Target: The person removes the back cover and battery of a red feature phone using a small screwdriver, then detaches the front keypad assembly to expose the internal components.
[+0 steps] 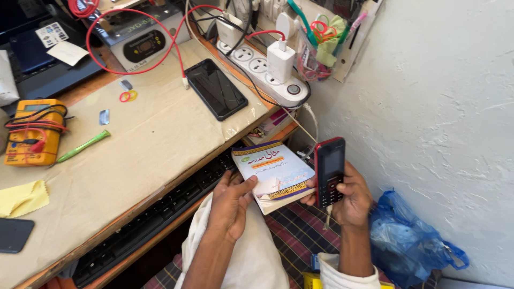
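The right hand [350, 195] is wrapped around a small red-and-black keypad phone [329, 171], held upright with its dark screen toward the camera, the thumb resting on the keys. The left hand [231, 200] lies partly curled, its thumb and fingertips touching the near edge of a thin paperback booklet with a pale blue and white cover [276, 172]. It presses rather than grips. The booklet sits just beside the phone, seemingly propped over the lap and against a black computer keyboard [155, 219] on the shelf under the beige cloth-covered workbench [144, 144].

A thin white cable [306, 131] runs down from the white power strip [265, 69] toward the phone; whether it is plugged in is hard to tell, since the phone hides its end. If it is, a tug could drag the strip's chargers. The booklet looks loosely supported — a shift of the left hand could let it slide to the floor beside the blue plastic bag [409, 238].
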Available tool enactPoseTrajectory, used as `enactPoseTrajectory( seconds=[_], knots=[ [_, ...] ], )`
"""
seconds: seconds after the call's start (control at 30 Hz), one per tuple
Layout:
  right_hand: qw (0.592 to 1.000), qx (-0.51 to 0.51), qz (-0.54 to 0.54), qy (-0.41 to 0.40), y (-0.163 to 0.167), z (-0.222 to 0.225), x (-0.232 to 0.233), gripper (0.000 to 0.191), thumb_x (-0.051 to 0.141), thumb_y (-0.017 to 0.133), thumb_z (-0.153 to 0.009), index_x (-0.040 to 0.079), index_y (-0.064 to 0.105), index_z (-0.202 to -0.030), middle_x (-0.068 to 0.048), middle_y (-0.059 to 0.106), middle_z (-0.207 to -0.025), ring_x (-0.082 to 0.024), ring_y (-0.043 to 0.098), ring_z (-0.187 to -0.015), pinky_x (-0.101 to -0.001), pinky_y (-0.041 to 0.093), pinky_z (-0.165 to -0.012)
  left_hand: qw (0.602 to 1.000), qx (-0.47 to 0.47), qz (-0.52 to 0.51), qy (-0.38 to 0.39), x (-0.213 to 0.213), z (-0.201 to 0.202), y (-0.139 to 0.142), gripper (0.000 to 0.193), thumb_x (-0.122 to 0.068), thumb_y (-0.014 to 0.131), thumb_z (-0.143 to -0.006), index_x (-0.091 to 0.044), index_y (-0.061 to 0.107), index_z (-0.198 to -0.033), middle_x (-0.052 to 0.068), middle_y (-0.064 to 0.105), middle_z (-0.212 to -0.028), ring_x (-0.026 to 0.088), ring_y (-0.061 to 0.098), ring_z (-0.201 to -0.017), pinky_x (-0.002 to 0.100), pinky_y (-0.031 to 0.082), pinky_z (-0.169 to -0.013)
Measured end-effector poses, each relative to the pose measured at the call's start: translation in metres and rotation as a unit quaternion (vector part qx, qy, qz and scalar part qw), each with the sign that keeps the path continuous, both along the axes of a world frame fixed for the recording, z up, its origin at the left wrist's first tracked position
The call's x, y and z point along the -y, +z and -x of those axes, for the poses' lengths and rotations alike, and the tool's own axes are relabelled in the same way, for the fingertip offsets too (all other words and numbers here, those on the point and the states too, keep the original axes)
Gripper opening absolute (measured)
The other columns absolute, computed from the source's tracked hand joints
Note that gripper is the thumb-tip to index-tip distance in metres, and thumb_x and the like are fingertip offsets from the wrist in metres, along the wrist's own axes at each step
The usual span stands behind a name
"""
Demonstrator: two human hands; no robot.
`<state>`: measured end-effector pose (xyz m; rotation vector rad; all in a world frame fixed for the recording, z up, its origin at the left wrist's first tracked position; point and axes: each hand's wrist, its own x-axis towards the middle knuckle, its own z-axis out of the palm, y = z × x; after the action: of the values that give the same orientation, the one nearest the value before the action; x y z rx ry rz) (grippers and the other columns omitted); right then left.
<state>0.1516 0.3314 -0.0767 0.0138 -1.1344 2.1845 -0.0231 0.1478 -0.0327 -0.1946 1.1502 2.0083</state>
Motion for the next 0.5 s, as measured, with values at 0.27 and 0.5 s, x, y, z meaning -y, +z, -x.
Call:
enactPoseTrajectory(
  seconds=[0.27, 0.5],
  knots=[
    [0.992, -0.051, 0.11, 0.032, -0.045, -0.004, -0.009, 0.064, 0.016, 0.058, -0.089, -0.017, 0.044, -0.142, -0.04, 0.066, -0.112, -0.044, 0.073, -0.071, -0.0464, 0.063, -0.057, 0.998, -0.043, -0.042, -0.011, -0.008, -0.012, -0.004, 0.083, 0.014, 0.062, -0.08, 0.005, 0.026, -0.154, 0.028, 0.062, -0.139, 0.029, 0.062, -0.126, 0.038, 0.048, -0.107],
    [0.989, -0.078, 0.112, -0.05, -0.058, -0.021, -0.004, 0.064, 0.014, 0.057, -0.09, -0.016, 0.045, -0.146, -0.04, 0.062, -0.13, -0.042, 0.073, -0.075, -0.0412, 0.063, -0.06, 0.996, -0.028, -0.057, 0.07, -0.02, 0.011, -0.033, 0.062, 0.016, 0.05, -0.085, 0.0, 0.046, -0.144, 0.017, 0.06, -0.142, 0.025, 0.059, -0.128, 0.038, 0.047, -0.107]
  ],
)
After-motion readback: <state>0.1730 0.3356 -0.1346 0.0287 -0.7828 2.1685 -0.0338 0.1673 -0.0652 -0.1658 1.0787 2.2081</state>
